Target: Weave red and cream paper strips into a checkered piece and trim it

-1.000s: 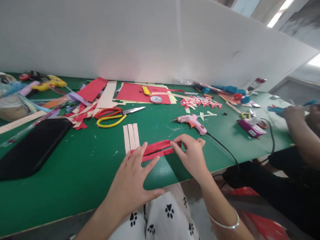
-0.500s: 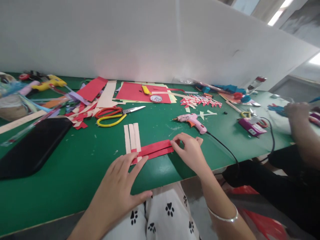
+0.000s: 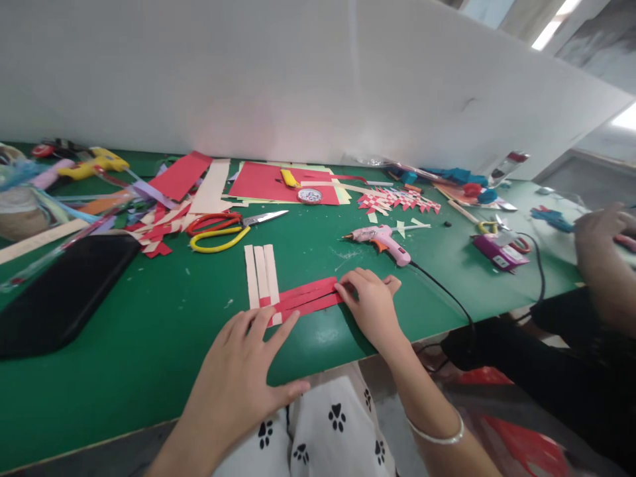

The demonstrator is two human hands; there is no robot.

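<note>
Right ends of red strips [image 3: 305, 297] hidden under right hand [image 3: 371, 306]; I can't tell pinch from press. Left hand [image 3: 246, 368] flat, fingers spread, tips pinning weave's near end, gripping nothing. I count three cream strips [image 3: 262, 273]; red look like three, overlap blurs count. Weave near bench [image 3: 149, 344] front edge, mid-length. Open green left up to black tray [image 3: 59, 291]; pink glue gun [image 3: 380, 240] near, beyond right hand.

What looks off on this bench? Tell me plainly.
The red strips lie slanted across the three cream strips, not square to them, left hand at one end, right hand at the other. Cut scraps are strewn beside the scissors. The cord of the pink glue gun trails off the green table.
</note>
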